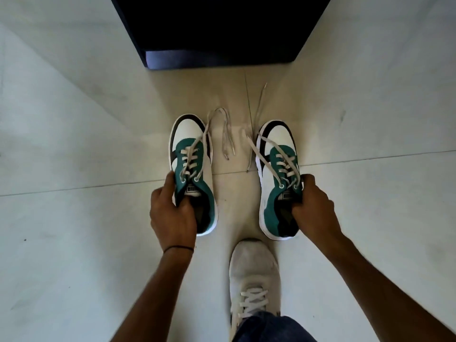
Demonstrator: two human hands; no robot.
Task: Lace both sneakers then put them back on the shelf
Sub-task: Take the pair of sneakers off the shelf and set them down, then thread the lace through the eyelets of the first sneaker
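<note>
Two white, green and black sneakers point away from me over the pale tiled floor. My left hand [171,213] grips the left sneaker [191,144] by its tongue and collar. The right sneaker [276,149] is gripped the same way by my right hand [314,206]. Both sneakers have white laces threaded through the eyelets. The loose lace ends [225,137] trail forward onto the floor between and ahead of the toes. I cannot tell whether the soles touch the floor.
A dark shelf unit [219,33] stands straight ahead on the floor, its lower front edge just beyond the lace ends. My own foot in a white sneaker [254,272] is planted below the right sneaker. Pale floor tiles [74,144] spread to both sides.
</note>
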